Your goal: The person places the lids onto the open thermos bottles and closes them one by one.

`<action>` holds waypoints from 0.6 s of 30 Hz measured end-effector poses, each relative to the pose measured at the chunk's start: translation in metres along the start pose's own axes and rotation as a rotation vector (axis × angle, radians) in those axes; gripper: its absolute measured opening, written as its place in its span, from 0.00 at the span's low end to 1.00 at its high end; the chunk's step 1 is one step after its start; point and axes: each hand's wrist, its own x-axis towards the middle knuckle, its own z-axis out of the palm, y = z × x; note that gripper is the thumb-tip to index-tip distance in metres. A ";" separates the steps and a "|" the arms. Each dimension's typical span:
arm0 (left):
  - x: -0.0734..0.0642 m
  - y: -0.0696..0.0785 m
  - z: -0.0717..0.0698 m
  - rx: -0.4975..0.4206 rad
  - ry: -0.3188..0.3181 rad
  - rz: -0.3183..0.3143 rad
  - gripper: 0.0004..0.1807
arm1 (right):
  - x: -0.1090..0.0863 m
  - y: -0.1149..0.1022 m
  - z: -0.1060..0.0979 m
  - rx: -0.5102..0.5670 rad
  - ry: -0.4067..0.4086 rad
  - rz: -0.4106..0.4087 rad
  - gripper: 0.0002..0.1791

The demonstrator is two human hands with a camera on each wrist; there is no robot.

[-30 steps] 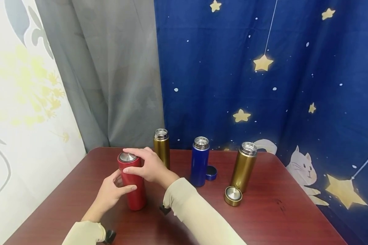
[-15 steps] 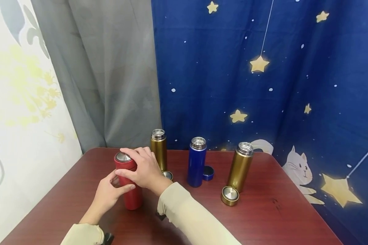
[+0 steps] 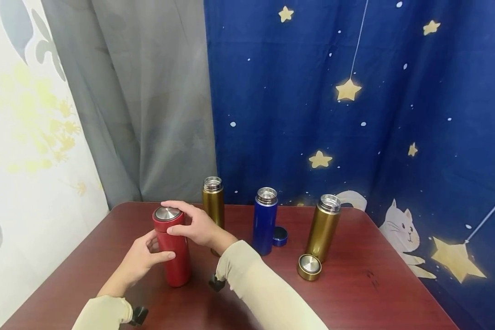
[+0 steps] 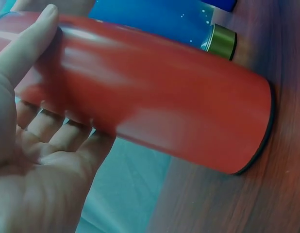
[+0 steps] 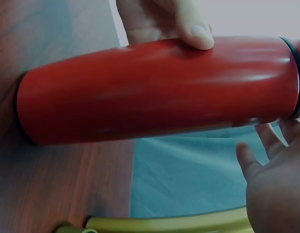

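Note:
A red thermos (image 3: pixel 177 268) stands upright on the table at the left, its red lid with a brushed steel top (image 3: pixel 167 212) on its mouth. My left hand (image 3: pixel 138 260) grips the body, thumb in front and fingers behind; the left wrist view shows this left hand (image 4: pixel 48 165) curled round the red thermos (image 4: pixel 169 92). My right hand (image 3: pixel 200 229) holds the lid from the right, thumb at the seam and fingers over the far edge. In the right wrist view, a dark ring (image 5: pixel 294 63) marks that seam, with the fingers of the right hand (image 5: pixel 281 179) beneath it.
Behind the right hand stands a lidless gold thermos (image 3: pixel 214 201). A blue thermos (image 3: pixel 265 227), also uncapped, has its blue lid (image 3: pixel 280 236) beside it. Farther right is another uncapped gold thermos (image 3: pixel 323 233), with a gold lid (image 3: pixel 309 267) in front. Curtains hang behind the table (image 3: pixel 354 293).
My right hand turned at the lid, fingers bunching up half a second ago, and now reaches flatter across it. The left hand keeps its grip. A gold lid seen behind is now mostly covered.

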 end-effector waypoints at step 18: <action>-0.014 0.015 0.014 0.161 0.185 -0.080 0.40 | -0.005 0.000 0.019 -0.414 0.304 -0.113 0.32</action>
